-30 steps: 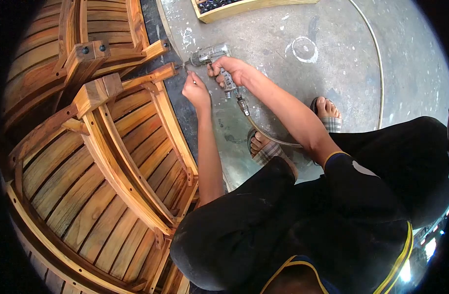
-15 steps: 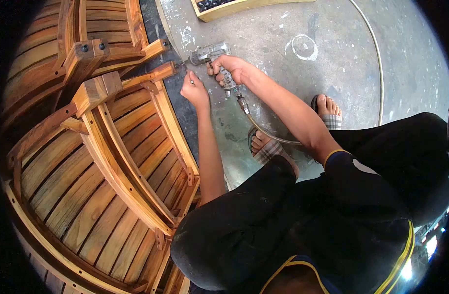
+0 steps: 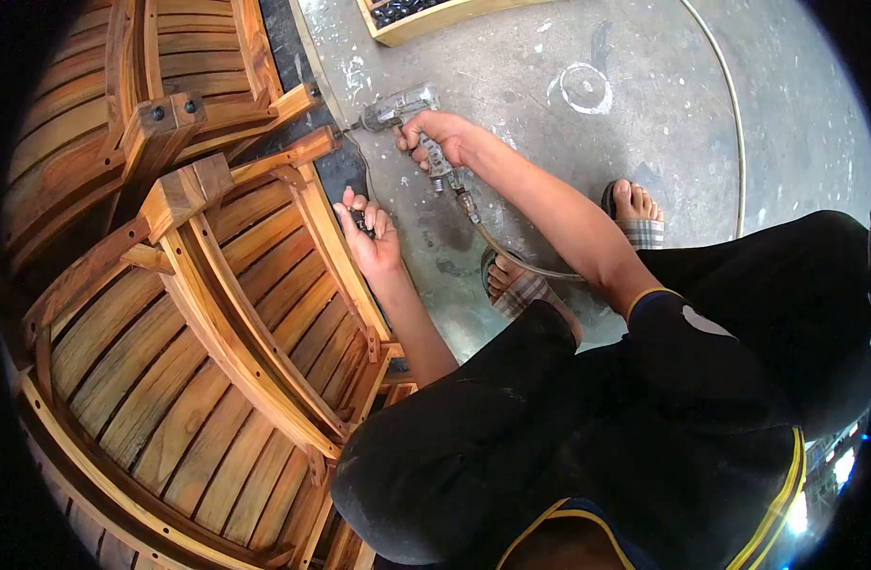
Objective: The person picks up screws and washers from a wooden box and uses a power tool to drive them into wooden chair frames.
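My right hand [image 3: 435, 138] grips a silver power driver [image 3: 407, 106] with a hose at its handle. The driver's tip points left at the end of a wooden rail [image 3: 314, 144] on a slatted wooden piece [image 3: 189, 380]. Below that rail end, my left hand [image 3: 371, 233] is turned palm up with its fingers curled round small dark pieces [image 3: 361, 222], which look like bolts or screws.
Another slatted wooden piece [image 3: 203, 43] stands at the upper left. A wooden box [image 3: 454, 15] of dark hardware is at the top. A pale hose [image 3: 735, 114] runs along the concrete floor [image 3: 530, 114] at the right. My sandalled feet are below the driver.
My left hand has moved down from the driver's tip and turned palm up, showing the dark pieces. The driver has shifted slightly left, nearer the rail end.
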Tool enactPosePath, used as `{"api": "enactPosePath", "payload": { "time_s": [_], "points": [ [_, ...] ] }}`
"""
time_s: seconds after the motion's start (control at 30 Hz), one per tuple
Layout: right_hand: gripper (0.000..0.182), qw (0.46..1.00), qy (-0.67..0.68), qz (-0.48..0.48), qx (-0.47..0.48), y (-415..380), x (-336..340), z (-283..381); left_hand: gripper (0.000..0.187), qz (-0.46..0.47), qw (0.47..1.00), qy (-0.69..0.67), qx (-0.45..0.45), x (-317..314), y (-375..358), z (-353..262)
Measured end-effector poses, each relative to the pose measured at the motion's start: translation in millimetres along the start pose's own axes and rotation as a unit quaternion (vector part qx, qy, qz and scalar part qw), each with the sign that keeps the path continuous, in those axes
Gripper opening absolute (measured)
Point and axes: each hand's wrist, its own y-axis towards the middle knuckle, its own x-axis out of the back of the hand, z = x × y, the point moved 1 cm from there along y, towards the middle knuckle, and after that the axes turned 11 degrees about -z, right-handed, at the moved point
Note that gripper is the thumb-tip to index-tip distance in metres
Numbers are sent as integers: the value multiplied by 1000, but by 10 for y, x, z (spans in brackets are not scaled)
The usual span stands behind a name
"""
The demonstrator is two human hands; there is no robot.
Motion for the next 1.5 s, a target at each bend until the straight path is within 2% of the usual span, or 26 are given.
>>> {"api": "enactPosePath", "payload": {
  "time_s": [0.1,0.17,0.27,0.4,0.63,0.73,0.8,1.13,1.2,1.23,1.33,1.43,1.5],
  "points": [
    [31,1000,-2,-5,-4,-9,-2,8,30,3,1000,-25,5,7,-16,-33],
    [31,1000,-7,-4,-2,2,-6,4,32,-54,997,62,-1,42,7,-45],
    [32,1000,-14,-4,4,11,-6,6,29,-100,993,63,25,159,64,-50],
    [31,1000,-16,-6,1,22,0,14,23,-123,991,41,36,135,15,-62],
    [27,1000,-23,11,-3,48,-6,2,25,-110,992,16,53,159,-3,-126],
    [27,1000,-13,7,-15,64,13,6,25,-91,995,19,33,178,-2,-106],
    [30,1000,-10,19,-8,60,17,6,25,-48,999,-5,12,168,-23,-105],
    [31,1000,-9,18,-9,41,1,18,25,-36,999,8,-29,61,-110,-126],
    [26,1000,-11,15,-12,82,22,3,27,-58,997,20,-44,38,-132,-109],
    [19,998,-43,43,7,91,63,-13,27,-71,996,31,-45,23,-144,-106],
    [27,997,-30,42,59,33,75,-128,28,-81,994,55,-57,-79,-196,-115],
    [28,991,-75,10,106,-366,36,-280,34,-122,980,102,-116,-207,-188,-150],
    [29,993,-57,-12,106,-670,-45,-401,34,-149,972,113,-144,-328,-169,-155]
  ]
}}
